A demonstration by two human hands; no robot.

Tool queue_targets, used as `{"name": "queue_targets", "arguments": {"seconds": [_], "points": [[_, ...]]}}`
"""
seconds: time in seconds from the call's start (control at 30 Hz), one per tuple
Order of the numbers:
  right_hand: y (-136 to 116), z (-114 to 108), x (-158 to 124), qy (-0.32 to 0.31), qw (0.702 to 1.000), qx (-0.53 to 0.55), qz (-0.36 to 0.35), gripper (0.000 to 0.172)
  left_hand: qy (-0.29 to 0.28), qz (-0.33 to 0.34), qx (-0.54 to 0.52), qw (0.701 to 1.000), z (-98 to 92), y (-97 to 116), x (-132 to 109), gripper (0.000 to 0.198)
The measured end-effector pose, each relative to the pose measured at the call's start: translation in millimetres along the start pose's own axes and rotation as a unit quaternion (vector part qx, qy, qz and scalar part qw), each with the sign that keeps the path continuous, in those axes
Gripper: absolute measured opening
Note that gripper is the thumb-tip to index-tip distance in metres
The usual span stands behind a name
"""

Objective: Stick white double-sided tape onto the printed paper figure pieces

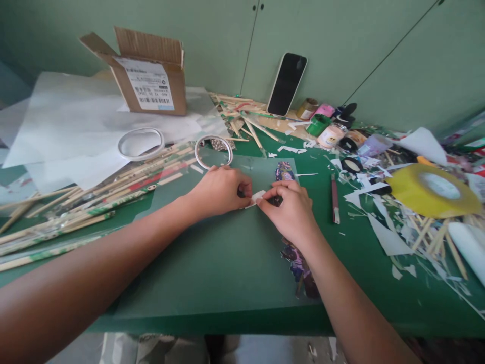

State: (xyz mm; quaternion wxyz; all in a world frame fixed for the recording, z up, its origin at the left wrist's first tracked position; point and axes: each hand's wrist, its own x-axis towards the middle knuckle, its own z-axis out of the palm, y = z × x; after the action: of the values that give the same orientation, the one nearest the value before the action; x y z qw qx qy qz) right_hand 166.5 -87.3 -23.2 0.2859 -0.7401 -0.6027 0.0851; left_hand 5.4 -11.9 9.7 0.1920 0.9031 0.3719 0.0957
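Observation:
A small white piece of paper or tape [256,197] sits between my two hands. My left hand [223,191] is closed, its fingertips pinching the left end of the piece. With thumb and forefinger, my right hand [291,206] pinches its right end. Both hands are over a translucent sheet [204,263] on the green table. Purple patterned cut-out pieces [285,171] lie beyond my right hand, and another dark purple cut-out [299,265] shows beside my right forearm, partly hidden by it. A double-sided tape ring [198,154] stands just beyond my left hand.
A second tape ring [120,146] lies near an open cardboard box [151,93]. Wrapped chopsticks [91,212] cover the left. A phone [287,83] leans on the wall beside paint jars [329,135]. To the right are a slim cutter [335,199], yellow tape [407,189] and paper scraps [386,235].

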Motion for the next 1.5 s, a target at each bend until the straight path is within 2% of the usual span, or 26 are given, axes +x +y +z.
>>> {"name": "queue_targets", "arguments": {"seconds": [0.13,0.3,0.47,0.63,0.73,0.9,0.97,1.1,1.2,1.3,1.37,1.5], "points": [[4.3,-0.1,3.8,0.022,0.999,-0.022,0.008,0.019,0.002,-0.006,0.004,1.0,0.7,0.7,0.2,0.012],[9.8,0.2,9.4,0.022,0.999,0.012,0.024,0.017,0.008,0.006,-0.005,1.0,2.3,-0.7,0.1,0.014],[13.4,3.8,9.2,0.043,0.999,-0.023,-0.013,0.017,0.005,0.057,0.004,0.998,1.9,-4.4,0.2,0.015],[18.2,0.5,12.9,0.032,0.999,0.026,-0.019,0.009,-0.016,0.16,0.017,0.987,-0.9,-8.9,-0.5,0.02],[20.7,-1.6,16.6,0.016,0.998,0.059,-0.026,0.01,-0.006,0.184,0.038,0.982,-2.8,-6.5,-2.6,0.022],[21.9,-4.2,20.1,-0.008,0.997,0.069,-0.04,0.006,-0.015,0.154,0.034,0.987,-5.9,-0.5,-4.5,0.047],[20.6,-5.3,19.8,-0.023,0.997,0.046,-0.05,0.006,-0.023,0.147,0.017,0.989,-7.6,-3.1,-2.4,0.051],[18.5,-5.5,18.7,-0.042,0.996,0.02,-0.08,0.007,0.03,0.151,0.043,0.987,-18.8,-14.6,3.6,0.038],[18.2,-4.6,19.6,-0.03,0.993,0.051,-0.106,0.003,0.077,0.063,0.156,0.983,-32.1,-21.0,4.0,0.032],[17.1,-4.9,20.9,0.0,0.988,0.096,-0.121,0.01,0.046,-0.008,0.243,0.969,-39.7,-24.0,0.7,0.029],[15.5,-6.2,20.8,0.011,0.984,0.122,-0.133,0.014,0.037,-0.008,0.25,0.968,-40.1,-25.9,-1.4,0.025],[12.0,-8.8,18.9,0.025,0.976,0.158,-0.145,0.017,0.059,0.001,0.25,0.966,-36.7,-29.1,-0.8,0.017]]}}
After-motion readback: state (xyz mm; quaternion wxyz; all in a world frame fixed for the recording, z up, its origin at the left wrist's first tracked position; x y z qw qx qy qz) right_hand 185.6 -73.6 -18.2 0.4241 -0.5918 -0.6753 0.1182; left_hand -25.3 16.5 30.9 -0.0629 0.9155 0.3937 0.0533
